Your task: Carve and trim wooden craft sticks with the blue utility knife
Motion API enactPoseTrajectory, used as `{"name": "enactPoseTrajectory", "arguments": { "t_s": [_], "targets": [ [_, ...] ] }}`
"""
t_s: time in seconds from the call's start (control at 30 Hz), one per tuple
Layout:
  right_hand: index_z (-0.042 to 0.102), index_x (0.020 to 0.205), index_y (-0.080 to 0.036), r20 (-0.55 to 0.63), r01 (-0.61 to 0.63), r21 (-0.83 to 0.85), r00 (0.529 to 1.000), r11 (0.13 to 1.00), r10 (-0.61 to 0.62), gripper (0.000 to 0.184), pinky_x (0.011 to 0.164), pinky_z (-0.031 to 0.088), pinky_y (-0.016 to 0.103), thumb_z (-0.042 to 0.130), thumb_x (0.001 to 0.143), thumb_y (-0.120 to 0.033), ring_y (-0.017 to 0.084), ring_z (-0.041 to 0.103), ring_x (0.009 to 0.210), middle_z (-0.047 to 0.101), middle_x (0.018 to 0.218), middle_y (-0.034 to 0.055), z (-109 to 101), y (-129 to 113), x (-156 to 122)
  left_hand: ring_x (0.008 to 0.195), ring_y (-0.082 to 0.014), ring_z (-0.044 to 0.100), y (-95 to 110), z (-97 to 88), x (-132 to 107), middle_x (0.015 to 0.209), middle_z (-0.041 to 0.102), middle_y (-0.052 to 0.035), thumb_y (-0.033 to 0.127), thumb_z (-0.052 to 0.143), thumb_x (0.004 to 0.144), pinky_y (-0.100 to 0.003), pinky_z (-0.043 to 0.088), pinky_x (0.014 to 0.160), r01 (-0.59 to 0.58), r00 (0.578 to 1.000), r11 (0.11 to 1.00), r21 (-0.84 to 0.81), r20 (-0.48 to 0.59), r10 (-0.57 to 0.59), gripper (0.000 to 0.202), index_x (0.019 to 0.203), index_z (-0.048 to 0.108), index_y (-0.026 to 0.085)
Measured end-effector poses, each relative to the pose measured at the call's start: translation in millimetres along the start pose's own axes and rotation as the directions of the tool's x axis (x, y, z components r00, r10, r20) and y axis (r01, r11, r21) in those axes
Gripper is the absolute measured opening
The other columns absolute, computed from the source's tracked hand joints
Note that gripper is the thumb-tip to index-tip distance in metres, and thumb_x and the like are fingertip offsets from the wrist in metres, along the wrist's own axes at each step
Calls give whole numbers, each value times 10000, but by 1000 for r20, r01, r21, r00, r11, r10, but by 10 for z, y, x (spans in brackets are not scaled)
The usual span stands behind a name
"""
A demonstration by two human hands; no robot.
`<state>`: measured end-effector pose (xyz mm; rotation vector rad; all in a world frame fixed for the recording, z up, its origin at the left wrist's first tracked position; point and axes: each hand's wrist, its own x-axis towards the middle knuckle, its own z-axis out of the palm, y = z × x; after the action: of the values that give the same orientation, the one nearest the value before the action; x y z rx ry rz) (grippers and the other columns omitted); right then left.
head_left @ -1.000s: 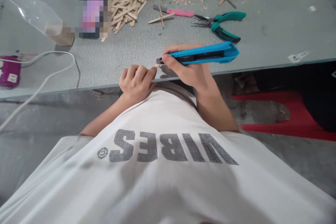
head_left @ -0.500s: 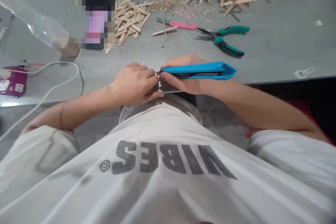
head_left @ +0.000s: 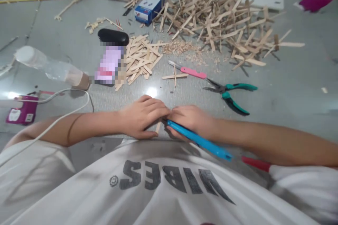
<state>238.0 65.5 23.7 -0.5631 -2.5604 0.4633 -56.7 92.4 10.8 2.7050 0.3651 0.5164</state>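
My right hand [head_left: 191,119] is closed around a blue box cutter [head_left: 199,140], whose handle slants down toward my shirt. The cutter's tip end lies beside my left hand [head_left: 144,116], by the table's near edge. Under the left fingers a pale wooden craft stick [head_left: 158,126] shows in part, with its lower end near the thumb. The left fingers are bent over the stick and hold it. Both hands touch or nearly touch at the fingertips. The blade and the exact spot where it meets the stick are hidden.
Beyond my hands lie crossed sticks [head_left: 174,76], a pink-handled blade [head_left: 192,72], green-handled pliers [head_left: 235,93] and a pile of craft sticks [head_left: 144,59]. Farther back is a large heap of joined sticks [head_left: 211,17]. A phone [head_left: 109,63], a bottle [head_left: 47,65] and a white cable [head_left: 63,93] are at left.
The box cutter has swung from nearly level across my right hand to slanting down toward my body. A stick now shows under my left hand. The view has tilted farther up the table.
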Motion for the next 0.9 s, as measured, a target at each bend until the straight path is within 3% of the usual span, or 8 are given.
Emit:
{"name": "enactPoseTrajectory", "arguments": {
  "t_s": [0.1, 0.3, 0.53, 0.7, 0.8, 0.9],
  "targets": [
    [711, 1169, -185, -21, -10, 29, 1000, 1000, 10, 206, 733, 576, 322, 535, 1199, -288, 202, 734, 787, 790, 901, 51, 29, -9, -36, 1456, -401, 746, 103, -31, 17, 1509, 815, -249, 469, 660, 1068, -543, 538, 1160, 6, 1000, 998, 57, 30, -8, 749, 1702, 493, 106],
    [693, 1203, -198, -2, -87, 188, 996, 978, 89, 177, 739, 628, 313, 529, 1183, -263, 198, 748, 788, 782, 917, 52, 14, 35, -41, 1526, -409, 695, 142, -122, 25, 1583, 798, -224, 378, 719, 977, -558, 514, 1239, 93, 992, 995, 36, 86, -96, 840, 1742, 511, 100],
    [705, 1181, -212, 9, -167, 383, 984, 908, 177, 177, 711, 579, 306, 544, 1167, -284, 191, 699, 754, 760, 903, 54, 176, 98, -116, 1438, -414, 727, 92, -145, 50, 1546, 814, -230, 421, 712, 979, -575, 544, 1145, 85, 987, 996, 24, 138, -87, 828, 1706, 549, 60],
    [668, 1094, -218, -43, -119, 339, 989, 933, 142, 233, 678, 510, 301, 495, 1207, -326, 178, 658, 733, 717, 864, 38, 266, 180, -42, 1455, -402, 736, 62, -64, -36, 1507, 825, -239, 469, 708, 1003, -549, 551, 1193, 95, 995, 995, 34, 41, -96, 814, 1689, 562, 55],
    [664, 1096, -214, -55, -75, 299, 994, 951, 95, 273, 653, 473, 299, 466, 1232, -342, 169, 631, 723, 696, 849, 28, 273, 228, -5, 1487, -400, 731, 17, -53, -78, 1530, 812, -245, 468, 736, 1002, -542, 561, 1232, 116, 992, 993, 3, 49, -116, 821, 1698, 562, 68],
    [688, 1135, -204, 2, -106, 278, 994, 955, 110, 348, 670, 478, 311, 405, 1248, -373, 185, 645, 759, 693, 864, 45, 298, 248, -48, 1532, -395, 714, -28, -76, -84, 1557, 796, -258, 465, 720, 1022, -533, 557, 1270, 105, 992, 993, -49, 75, -102, 808, 1700, 558, 56]
  ]
}}
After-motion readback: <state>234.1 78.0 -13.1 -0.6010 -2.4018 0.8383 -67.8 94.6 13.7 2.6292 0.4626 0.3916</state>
